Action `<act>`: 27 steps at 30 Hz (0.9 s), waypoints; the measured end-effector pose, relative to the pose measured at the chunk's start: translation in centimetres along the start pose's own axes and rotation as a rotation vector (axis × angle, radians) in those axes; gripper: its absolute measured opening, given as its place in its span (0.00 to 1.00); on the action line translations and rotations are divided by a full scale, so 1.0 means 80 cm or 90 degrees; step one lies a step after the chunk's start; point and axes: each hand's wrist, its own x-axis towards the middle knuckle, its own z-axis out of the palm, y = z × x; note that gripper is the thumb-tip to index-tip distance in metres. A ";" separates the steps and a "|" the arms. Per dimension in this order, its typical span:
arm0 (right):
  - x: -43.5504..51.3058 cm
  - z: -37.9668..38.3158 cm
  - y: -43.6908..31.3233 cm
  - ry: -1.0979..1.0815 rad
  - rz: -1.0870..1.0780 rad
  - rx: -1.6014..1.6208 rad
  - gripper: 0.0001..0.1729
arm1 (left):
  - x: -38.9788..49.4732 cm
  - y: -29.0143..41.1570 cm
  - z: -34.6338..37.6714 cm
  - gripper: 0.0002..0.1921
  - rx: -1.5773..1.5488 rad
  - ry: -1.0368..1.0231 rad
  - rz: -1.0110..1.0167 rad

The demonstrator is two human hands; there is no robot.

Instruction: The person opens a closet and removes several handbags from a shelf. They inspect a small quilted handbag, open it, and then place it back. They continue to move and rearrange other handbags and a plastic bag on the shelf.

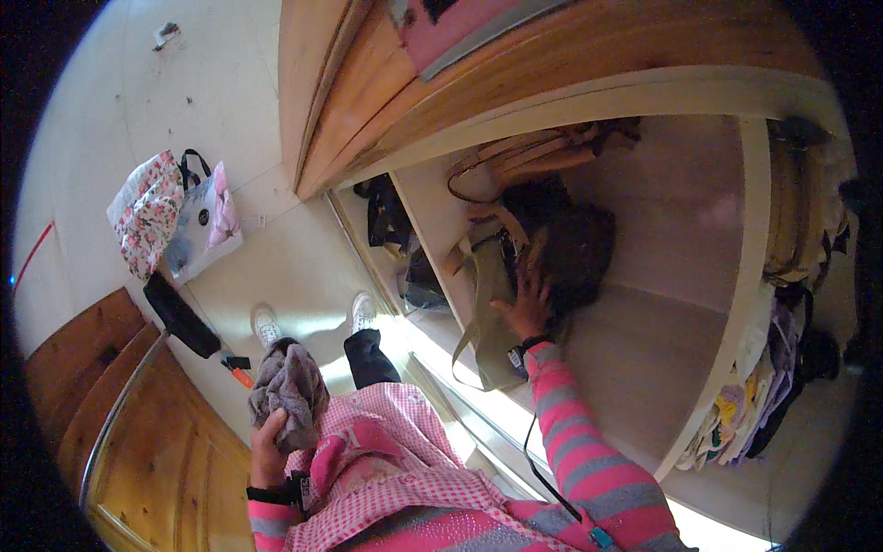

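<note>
A crumpled grey cloth (293, 393) is bunched in my left hand (270, 431), held in front of my checked pink apron. My right hand (528, 300) reaches into a wardrobe compartment, fingers spread, over the edge between an olive-tan bag (493, 310) and a black bag or bundle (576, 255). It appears to touch them; the fingertips are partly lost in shadow. A strap loop hangs from the tan bag near the wardrobe's front edge. Behind these bags lie brown leather-like straps (538, 159).
Left of a divider (428, 241), dark bags (421, 276) fill a narrow compartment. Clothes (752, 386) hang beyond the right partition (721, 310). On the floor are a floral bag (148, 214), a printed carrier bag (207, 221) and a black fuzzy item (181, 314). Wooden furniture (165, 441) stands at lower left.
</note>
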 end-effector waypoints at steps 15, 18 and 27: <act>-0.086 -0.059 0.015 -0.226 0.131 0.070 0.66 | -0.014 0.018 0.012 0.30 -0.026 0.002 0.038; -0.128 -0.042 0.015 -0.333 0.120 -0.005 0.65 | -0.006 0.017 0.009 0.30 -0.015 0.005 0.035; -0.100 0.053 0.073 -0.408 0.114 0.102 0.62 | 0.006 0.013 0.000 0.33 -0.024 -0.002 0.016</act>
